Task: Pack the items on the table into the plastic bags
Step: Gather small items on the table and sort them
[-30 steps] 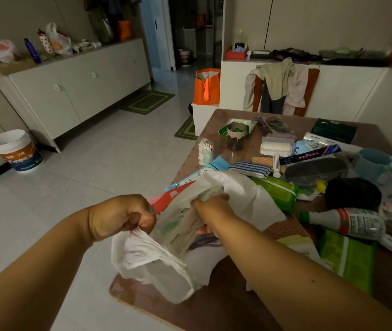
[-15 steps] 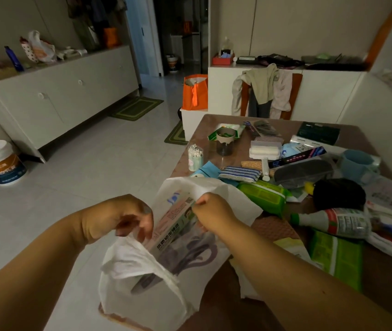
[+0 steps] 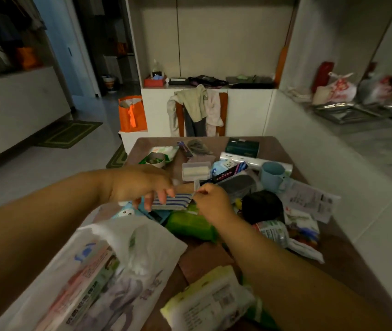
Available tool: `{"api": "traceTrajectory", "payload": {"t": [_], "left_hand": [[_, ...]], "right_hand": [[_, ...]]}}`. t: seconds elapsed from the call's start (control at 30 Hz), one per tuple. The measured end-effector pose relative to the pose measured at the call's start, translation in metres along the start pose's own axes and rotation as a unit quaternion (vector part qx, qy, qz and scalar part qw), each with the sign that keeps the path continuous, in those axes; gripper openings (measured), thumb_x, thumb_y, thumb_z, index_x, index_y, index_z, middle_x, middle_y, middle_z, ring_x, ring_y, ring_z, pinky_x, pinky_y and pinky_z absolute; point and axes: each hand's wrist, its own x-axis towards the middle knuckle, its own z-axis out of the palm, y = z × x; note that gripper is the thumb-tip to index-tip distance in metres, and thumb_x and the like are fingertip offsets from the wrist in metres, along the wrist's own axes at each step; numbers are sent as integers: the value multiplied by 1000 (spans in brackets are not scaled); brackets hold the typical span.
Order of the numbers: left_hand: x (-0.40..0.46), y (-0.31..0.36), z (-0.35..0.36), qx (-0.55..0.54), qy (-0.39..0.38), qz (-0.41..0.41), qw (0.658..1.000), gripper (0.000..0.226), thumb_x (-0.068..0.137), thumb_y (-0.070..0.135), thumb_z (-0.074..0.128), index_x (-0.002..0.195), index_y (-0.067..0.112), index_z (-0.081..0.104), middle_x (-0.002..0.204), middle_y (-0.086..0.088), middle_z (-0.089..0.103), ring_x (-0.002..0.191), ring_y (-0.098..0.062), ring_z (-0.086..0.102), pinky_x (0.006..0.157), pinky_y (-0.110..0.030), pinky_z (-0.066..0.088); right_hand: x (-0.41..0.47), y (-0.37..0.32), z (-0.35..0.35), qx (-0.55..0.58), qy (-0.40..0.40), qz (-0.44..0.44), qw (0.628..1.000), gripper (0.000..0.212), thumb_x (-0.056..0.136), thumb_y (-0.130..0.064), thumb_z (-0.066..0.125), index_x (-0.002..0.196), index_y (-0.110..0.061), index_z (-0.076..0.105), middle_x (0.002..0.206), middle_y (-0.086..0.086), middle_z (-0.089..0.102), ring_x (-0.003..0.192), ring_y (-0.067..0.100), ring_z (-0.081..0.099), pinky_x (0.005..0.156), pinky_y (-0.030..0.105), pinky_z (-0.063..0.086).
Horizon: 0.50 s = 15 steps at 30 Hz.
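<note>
Cluttered brown table (image 3: 347, 263): blue mug (image 3: 273, 174) at right, black round pouch (image 3: 261, 206) just behind the right wrist, green wipes pack (image 3: 190, 223) directly under both hands, clear box with white bar (image 3: 196, 170) behind them, dark case (image 3: 238, 185) beside that, dark green box (image 3: 242, 146) at far edge, plastic bottle lying on its side (image 3: 273, 232) near the right forearm, leaflets (image 3: 309, 201) at right. White plastic bag (image 3: 109, 271) lies at near left of the table, apart from both hands, already holding a printed flat pack; text on it is Chinese, too blurred to read. Another white-green pack (image 3: 209, 299) in the foreground, print illegible. Left hand (image 3: 140, 185) reaches in from the left, palm down, fingers curled over the left end of the blue-striped cloth (image 3: 173, 203), gripping it. Right hand (image 3: 211, 201) meets it from the right, fingertips pinching the cloth's right end. Cloth sits held between both hands just above the green pack, mid-table. Chair with draped clothes (image 3: 197, 111) beyond the table, orange bag (image 3: 132, 115) on the floor.
</note>
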Motion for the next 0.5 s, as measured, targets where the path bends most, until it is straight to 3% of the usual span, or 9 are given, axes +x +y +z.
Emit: {"api": "traceTrajectory", "payload": {"t": [0.17, 0.23, 0.3, 0.37, 0.5], "left_hand": [[71, 75, 33, -10, -3, -19, 1000, 22, 89, 42, 54, 93, 21, 56, 95, -7, 59, 81, -20, 58, 67, -29, 48], [108, 89, 44, -60, 29, -26, 997, 26, 91, 42, 53, 102, 19, 53, 101, -7, 56, 92, -24, 56, 76, -33, 47], [145, 98, 53, -120, 50, -33, 991, 29, 97, 36, 46, 116, 15, 51, 104, -7, 55, 95, -23, 55, 76, -33, 47], [181, 105, 62, -186, 64, -45, 979, 40, 98, 35, 44, 129, 9, 49, 109, -10, 56, 95, -23, 55, 75, -33, 48], [245, 108, 77, -285, 78, -86, 951, 41, 98, 30, 44, 132, 8, 46, 120, -15, 56, 97, -26, 55, 81, -38, 49]], "right_hand": [[71, 23, -66, -27, 56, 16, 998, 14, 90, -25, 55, 84, -15, 62, 94, 15, 68, 89, 31, 65, 83, 48, 55], [106, 31, -95, -58, 89, 21, 994, 17, 90, -25, 54, 89, -12, 64, 92, 12, 68, 88, 30, 65, 82, 42, 54], [141, 38, -122, -101, 99, 23, 990, 17, 91, -24, 53, 78, -14, 58, 78, 5, 61, 82, 24, 59, 75, 32, 48], [178, 45, -144, -140, 95, 36, 985, 14, 92, -23, 54, 82, -14, 57, 75, 2, 56, 80, 22, 57, 71, 31, 46], [254, 66, -168, -262, 57, 42, 962, 25, 91, -25, 56, 108, -8, 63, 103, 12, 65, 90, 25, 59, 72, 29, 43]]}}
